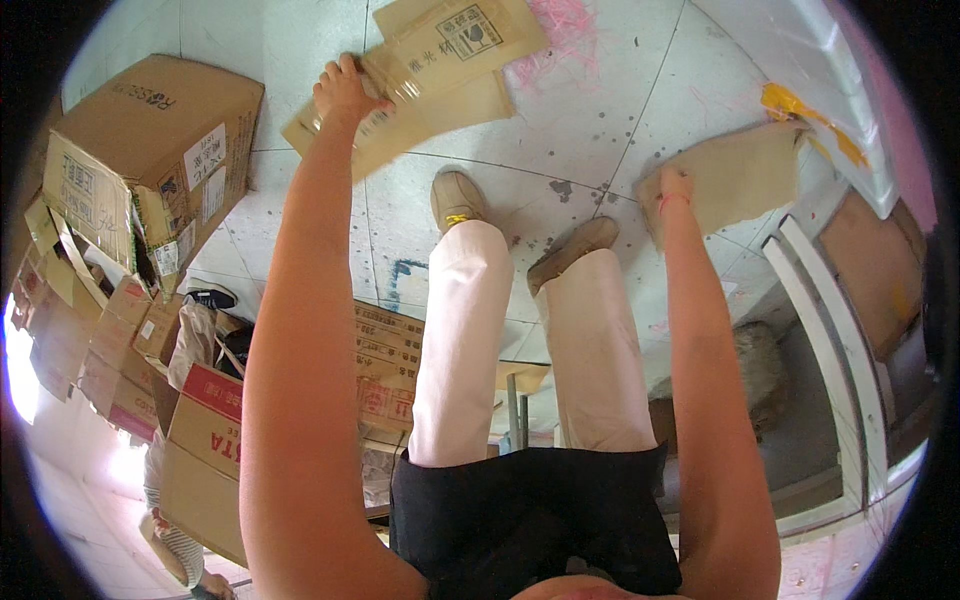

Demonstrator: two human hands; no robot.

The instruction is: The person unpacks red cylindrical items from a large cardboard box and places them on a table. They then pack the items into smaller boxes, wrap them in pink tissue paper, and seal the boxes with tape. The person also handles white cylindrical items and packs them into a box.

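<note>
My left hand point(345, 91) is spread at the left end of a flattened cardboard box point(469, 37) with a printed fragile symbol, strips of clear tape shining on it. Its thumb is apart from the fingers; whether it grips the edge cannot be told. More flat cardboard point(472, 109) lies beneath, on the tiled floor. On the right, my right hand point(676, 184) is at the left part of a separate plain cardboard sheet point(739, 176), its fingers closed and partly hidden. Both of my shoes stand on the floor between the two pieces.
A large closed carton point(172, 112) stands at the left, with more cartons point(120, 330) below it. Pink shredded paper point(562, 45) lies near the top. Yellow tape point(814, 120) and a white frame point(832, 337) are at the right. Another person's arm point(176, 544) shows at lower left.
</note>
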